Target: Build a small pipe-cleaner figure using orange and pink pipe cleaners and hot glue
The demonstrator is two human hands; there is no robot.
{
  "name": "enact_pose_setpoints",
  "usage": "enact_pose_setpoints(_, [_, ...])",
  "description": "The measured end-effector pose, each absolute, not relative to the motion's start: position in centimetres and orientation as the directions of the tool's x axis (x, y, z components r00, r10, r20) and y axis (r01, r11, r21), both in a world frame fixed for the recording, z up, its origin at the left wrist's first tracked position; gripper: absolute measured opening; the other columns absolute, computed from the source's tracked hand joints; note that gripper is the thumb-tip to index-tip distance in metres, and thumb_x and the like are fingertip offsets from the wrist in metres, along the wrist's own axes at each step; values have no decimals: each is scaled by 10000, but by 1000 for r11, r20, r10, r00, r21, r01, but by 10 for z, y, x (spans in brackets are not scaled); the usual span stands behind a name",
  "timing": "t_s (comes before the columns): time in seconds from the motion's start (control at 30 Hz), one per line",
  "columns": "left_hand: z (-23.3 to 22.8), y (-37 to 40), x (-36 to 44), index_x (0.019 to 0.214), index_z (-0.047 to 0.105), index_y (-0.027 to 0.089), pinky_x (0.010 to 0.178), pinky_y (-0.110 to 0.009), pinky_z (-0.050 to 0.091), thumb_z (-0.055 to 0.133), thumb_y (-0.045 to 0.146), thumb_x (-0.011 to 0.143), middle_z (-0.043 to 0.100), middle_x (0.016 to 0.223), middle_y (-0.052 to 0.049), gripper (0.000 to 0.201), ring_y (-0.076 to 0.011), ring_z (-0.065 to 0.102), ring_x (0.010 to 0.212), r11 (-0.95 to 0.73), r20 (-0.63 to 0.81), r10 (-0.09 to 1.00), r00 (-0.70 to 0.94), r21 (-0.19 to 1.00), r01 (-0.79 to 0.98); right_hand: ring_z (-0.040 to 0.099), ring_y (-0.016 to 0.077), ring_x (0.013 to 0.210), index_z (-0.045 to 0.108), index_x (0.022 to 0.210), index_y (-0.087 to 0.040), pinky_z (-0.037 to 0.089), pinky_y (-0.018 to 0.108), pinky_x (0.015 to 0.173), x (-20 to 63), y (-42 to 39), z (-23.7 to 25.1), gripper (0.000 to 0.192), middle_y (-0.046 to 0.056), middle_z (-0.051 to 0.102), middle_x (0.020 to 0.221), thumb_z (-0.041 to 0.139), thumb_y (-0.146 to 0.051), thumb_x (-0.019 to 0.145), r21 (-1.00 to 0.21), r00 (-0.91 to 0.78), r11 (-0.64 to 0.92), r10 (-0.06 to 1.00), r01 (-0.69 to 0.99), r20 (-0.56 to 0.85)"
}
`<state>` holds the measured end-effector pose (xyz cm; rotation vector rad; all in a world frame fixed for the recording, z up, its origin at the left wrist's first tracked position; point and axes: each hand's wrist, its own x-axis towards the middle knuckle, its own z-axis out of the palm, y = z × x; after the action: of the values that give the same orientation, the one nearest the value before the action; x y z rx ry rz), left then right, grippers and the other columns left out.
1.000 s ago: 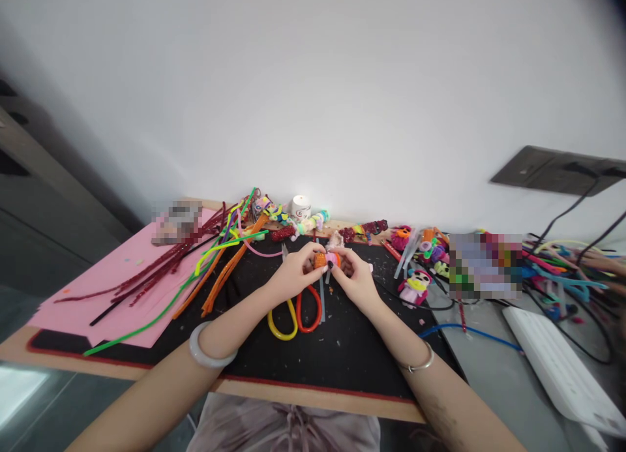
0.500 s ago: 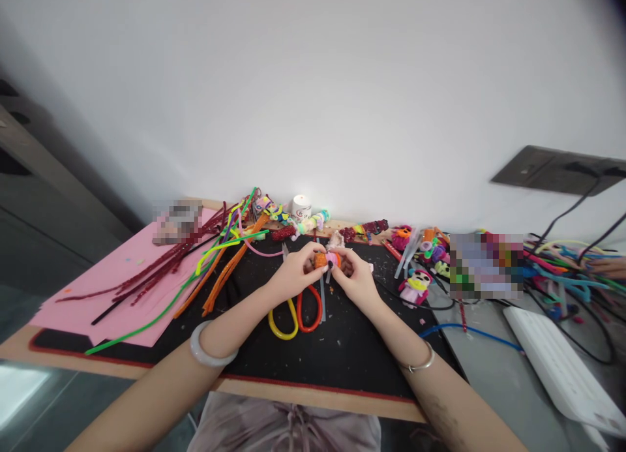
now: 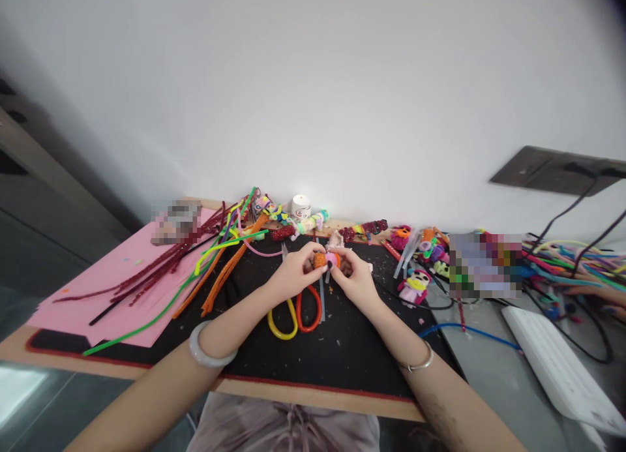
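My left hand (image 3: pixel 297 271) and my right hand (image 3: pixel 356 279) meet above the black mat (image 3: pixel 337 367). Between their fingertips they pinch a small orange and pink pipe-cleaner piece (image 3: pixel 333 259). The left fingers close on its orange end, while the right thumb presses the pink part. Fingers hide much of its shape. Just below the hands lie scissors (image 3: pixel 309 314) with a red and a yellow handle loop; my left hand covers the middle of them. Beside the scissors, a clear glue stick (image 3: pixel 322 299) rests on the mat.
Pink sheets (image 3: pixel 102 295) at left carry dark red pipe cleaners (image 3: pixel 161 266). Orange pipe cleaners (image 3: pixel 225 279) lie nearer. A white roll (image 3: pixel 300 207) stands by the wall. At right are a pipe-cleaner doll (image 3: pixel 415 286), a white power strip (image 3: pixel 557 367), cables and another person's hand (image 3: pixel 604 289).
My hands stay almost where they were, still pinching the orange and pink piece. At the far right, the other person's hand has come further into view and the pipe cleaners there have shifted.
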<state>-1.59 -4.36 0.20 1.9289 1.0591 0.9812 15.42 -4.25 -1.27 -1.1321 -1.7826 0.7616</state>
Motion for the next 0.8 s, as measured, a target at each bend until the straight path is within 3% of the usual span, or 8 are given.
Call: enact_pose_setpoints(0.8, [2, -44, -16, 1002, 460, 206, 480, -179, 347, 511, 260, 785, 504, 660, 51, 229, -68, 426, 493, -412, 272, 882, 385, 842, 348, 478, 100, 526, 549, 1030, -180, 407, 213, 487, 154, -43, -11, 272, 1, 579, 729, 520, -205, 761, -821, -212, 412, 910, 396, 355])
